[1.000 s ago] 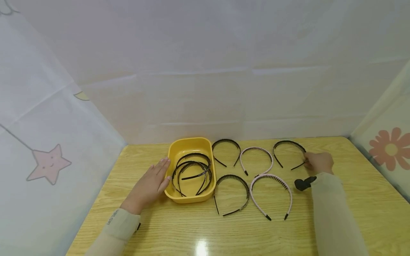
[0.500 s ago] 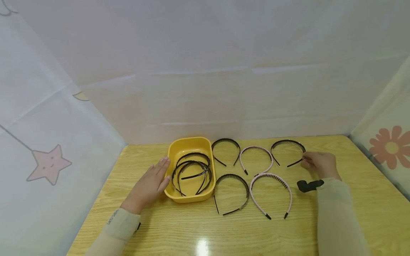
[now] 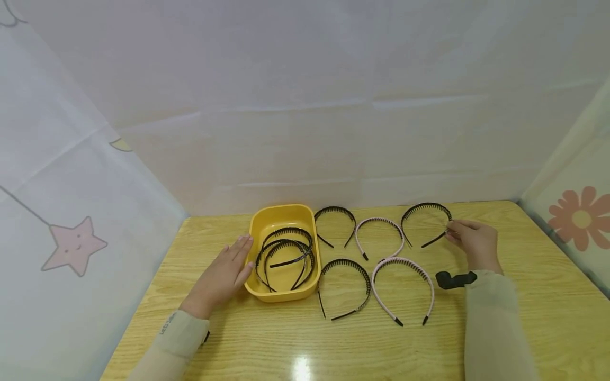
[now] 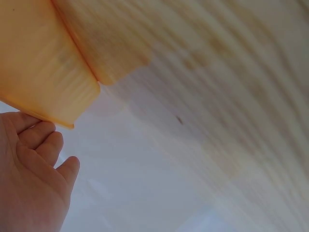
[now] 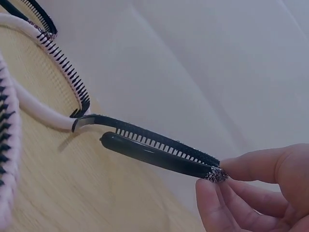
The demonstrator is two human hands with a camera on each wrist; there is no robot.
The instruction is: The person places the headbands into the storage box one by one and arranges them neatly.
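Observation:
My right hand (image 3: 476, 243) pinches a black toothed headband (image 3: 425, 205) by its right side, at the back right of the table. In the right wrist view, thumb and fingers grip a glittery patch on this headband (image 5: 159, 159), whose far end lies near a pink one (image 5: 48, 113). My left hand (image 3: 221, 278) rests with fairly straight fingers against the left rim of a yellow basin (image 3: 254, 296). Several black headbands (image 3: 288, 242) lie inside the basin. The left wrist view shows the left hand (image 4: 36, 169) touching the basin's outer edge (image 4: 53, 82).
Between basin and right hand lie two black headbands, one at the back (image 3: 335, 209) and one in front (image 3: 345, 262), and two pink ones, at the back (image 3: 381, 219) and front (image 3: 431, 293). A pale curtain (image 3: 305, 132) stands behind the wooden table (image 3: 248, 344).
My right hand has pinched the back right black headband and shifted it slightly left, its right side now raised a little. The left hand has stayed against the basin.

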